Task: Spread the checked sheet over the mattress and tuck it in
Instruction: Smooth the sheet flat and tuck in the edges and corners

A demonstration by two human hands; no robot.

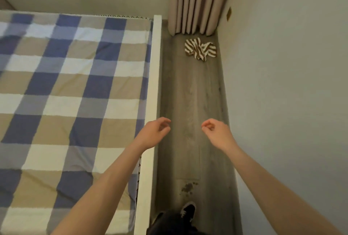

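Blue, beige and white checked sheet lies flat inside the white frame; left hand and right hand hover, loosely curled, grasping nothing.

Bare forearms, black trousers, one black shoe with white trim.

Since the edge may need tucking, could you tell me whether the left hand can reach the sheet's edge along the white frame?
Probably yes: the left hand hangs empty over the white frame, right beside the checked sheet, and nothing lies between them.
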